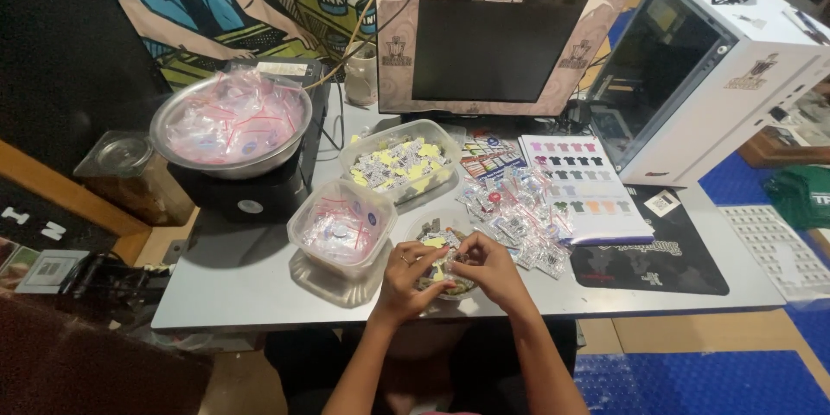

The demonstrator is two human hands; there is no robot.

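Holding a small yellow paper tag (437, 270) between the fingertips of both hands, I am working at the near edge of the grey desk (259, 294). My left hand (408, 270) is curling closed around the tag from the left, and my right hand (493, 266) is pinching it from the right, so both grips are closed on it. The 2 hands are touching each other just above a small round dish (430, 232), whose contents I cannot make out beneath my fingers.

Just left of my left hand, a clear plastic tub (341, 226) is sitting on its lid, holding small zip bags with red seals. Behind it, a second clear tub (399, 164) is lying full of yellow and white printed tags. To the right of my right hand, a loose pile of filled little clear bags (519, 216) is spreading across the desk, touching a printed sheet showing rows of coloured shirts (584, 181). A black mouse mat (657, 255) is lying under that sheet's near corner.

Farther back on the left, a metal bowl (229, 125) heaped with empty zip bags is resting on a black box. A dark monitor (493, 43) is standing at the back centre, and a white computer case (709, 69) is standing at the right.
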